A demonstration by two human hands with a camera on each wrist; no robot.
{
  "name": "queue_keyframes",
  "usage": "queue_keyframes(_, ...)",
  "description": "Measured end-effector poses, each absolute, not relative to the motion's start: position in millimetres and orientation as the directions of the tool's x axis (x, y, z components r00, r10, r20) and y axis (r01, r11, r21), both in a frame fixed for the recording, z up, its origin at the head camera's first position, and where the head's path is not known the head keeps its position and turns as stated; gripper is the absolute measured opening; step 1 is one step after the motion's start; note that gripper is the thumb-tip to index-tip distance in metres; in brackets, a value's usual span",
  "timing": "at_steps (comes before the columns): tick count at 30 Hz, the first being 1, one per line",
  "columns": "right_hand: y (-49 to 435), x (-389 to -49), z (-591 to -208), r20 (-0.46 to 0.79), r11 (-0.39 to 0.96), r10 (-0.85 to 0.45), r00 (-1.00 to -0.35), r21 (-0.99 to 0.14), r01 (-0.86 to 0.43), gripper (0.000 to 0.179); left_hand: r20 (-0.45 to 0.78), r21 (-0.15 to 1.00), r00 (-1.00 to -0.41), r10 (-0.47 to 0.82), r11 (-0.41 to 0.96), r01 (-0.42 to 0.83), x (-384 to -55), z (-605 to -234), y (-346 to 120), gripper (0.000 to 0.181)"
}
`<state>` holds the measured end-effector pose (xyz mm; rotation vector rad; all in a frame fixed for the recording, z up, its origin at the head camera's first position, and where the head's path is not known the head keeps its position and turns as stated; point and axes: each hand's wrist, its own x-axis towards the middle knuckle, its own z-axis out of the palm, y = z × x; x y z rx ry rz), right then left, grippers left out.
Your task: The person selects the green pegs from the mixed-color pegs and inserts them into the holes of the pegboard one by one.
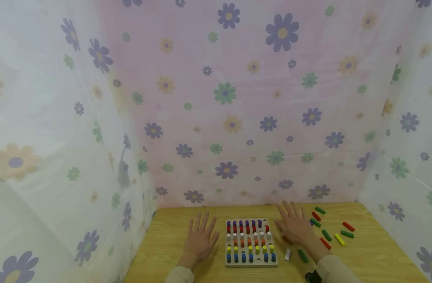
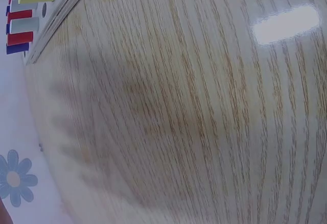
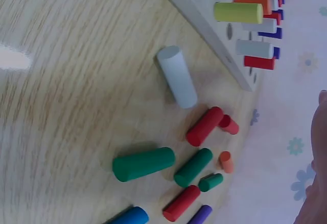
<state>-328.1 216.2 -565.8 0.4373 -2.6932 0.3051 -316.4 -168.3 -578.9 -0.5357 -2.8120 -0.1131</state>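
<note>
A pale pegboard (image 1: 251, 264) lies on the table, with rows of purple, red, white, orange, yellow and blue pegs standing in it; a few holes are bare. To its left my left hand (image 1: 200, 240) is held with straight, spread fingers and holds nothing; its shadow falls on the wood in the left wrist view. On the board's right side, my right hand (image 1: 296, 228) is likewise flat with fingers apart, over some loose pegs that it partly hides. Near that wrist lie a white peg (image 3: 177, 76) and a green peg (image 3: 144, 164).
More loose pegs are scattered at the right, among them a yellow peg (image 1: 339, 239), a red peg (image 1: 348, 226) and a blue peg (image 3: 130, 217). Flowered sheets (image 1: 251, 157) hang behind the wooden table (image 1: 166, 243) and along both sides.
</note>
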Motion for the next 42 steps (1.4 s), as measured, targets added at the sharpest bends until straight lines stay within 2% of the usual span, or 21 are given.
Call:
queue_keyframes(8,220,-324,-547,0.378,0.932,-0.267,-0.887,-0.134,-0.338,0.059,0.313,0.041,-0.879,0.360,0.919,0.391,-316,-577,-171,0.059)
queue_keyframes(15,227,-322,-546,0.368,0.916,-0.269,-0.890,-0.187,-0.355,0.057,0.370,0.045,-0.848,0.379,0.905,0.423,-311,-574,-175,0.053)
queue_keyframes(21,235,-318,-542,0.417,0.902,-0.285,-0.863,-0.188,-0.389,0.054,0.419,0.074,-0.830,0.368,0.898,0.435,-308,-574,-179,0.045)
queue_keyframes(25,241,-314,-538,0.437,0.884,-0.296,-0.849,-0.210,-0.417,0.051,0.399,0.158,-0.844,0.357,0.880,0.447,-307,-580,-179,0.044)
queue_keyframes(32,256,-307,-537,0.373,0.861,-0.279,-0.885,-0.311,-0.403,0.045,0.319,0.362,-0.881,0.349,0.814,0.454,-299,-593,-175,0.041)
queue_keyframes(37,269,-301,-534,0.360,0.845,-0.277,-0.891,-0.351,-0.404,0.041,0.210,0.495,-0.923,0.324,0.779,0.386,-294,-600,-169,0.041)
queue_keyframes(42,285,-298,-535,0.334,0.843,-0.268,-0.904,-0.373,-0.388,0.041,0.139,0.572,-0.944,0.299,0.754,0.323,-292,-606,-162,0.041)
